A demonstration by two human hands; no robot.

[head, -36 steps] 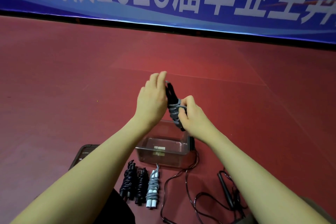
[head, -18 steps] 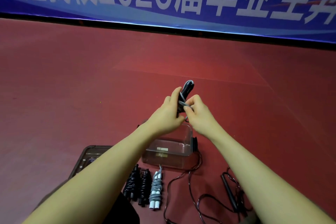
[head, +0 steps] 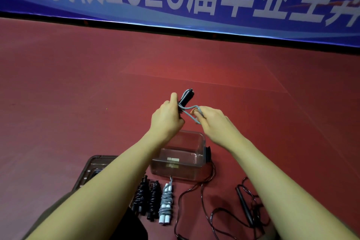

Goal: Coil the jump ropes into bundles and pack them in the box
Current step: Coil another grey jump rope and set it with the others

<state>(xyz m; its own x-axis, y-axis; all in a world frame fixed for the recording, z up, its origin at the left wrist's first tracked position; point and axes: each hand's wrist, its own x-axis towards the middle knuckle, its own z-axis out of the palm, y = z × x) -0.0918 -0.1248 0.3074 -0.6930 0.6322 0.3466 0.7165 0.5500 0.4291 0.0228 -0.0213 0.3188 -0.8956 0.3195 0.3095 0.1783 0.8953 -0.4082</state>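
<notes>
Left hand (head: 165, 121) grips black handles (head: 186, 97); right hand (head: 214, 124) pinches grey rope loop (head: 191, 114).

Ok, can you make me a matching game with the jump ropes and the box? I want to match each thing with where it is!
Things:
1. grey-corded rope
2. clear plastic box
3. grey coiled bundle
4. loose black rope

Places:
A. uncoiled on the floor
B. lying beside two black bundles
C. held in both hands
D. on the floor beneath the hands

Pairs: 1-C, 2-D, 3-B, 4-A
</notes>
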